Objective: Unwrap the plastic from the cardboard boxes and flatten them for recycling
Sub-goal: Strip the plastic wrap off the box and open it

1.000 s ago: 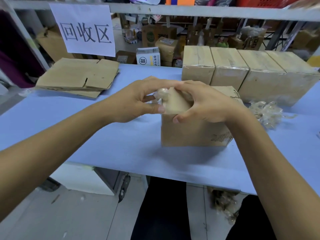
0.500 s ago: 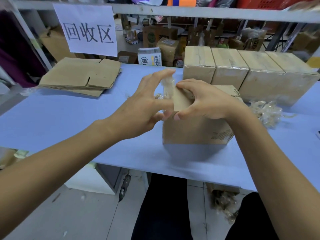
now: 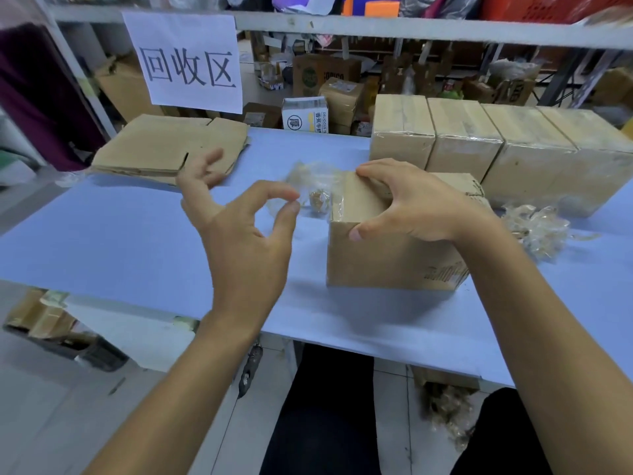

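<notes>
The box (image 3: 387, 248) stands on the blue table (image 3: 137, 241), near its front edge. The right hand (image 3: 411, 204) grips its top left corner, fingers curled over the top and thumb pressed on the front face. The left hand (image 3: 239, 231) pinches a strip of clear plastic (image 3: 313, 186) between thumb and forefinger, the other fingers spread; the strip stretches to the box's left edge.

A brown cardboard box (image 3: 390, 255) stands upright near the table's front edge, clear plastic film (image 3: 310, 190) stretched off its top-left corner. Far right, four wrapped boxes (image 3: 496, 145) sit side by side (film glossy); flattened cardboard (image 3: 164, 147) lies far left.
</notes>
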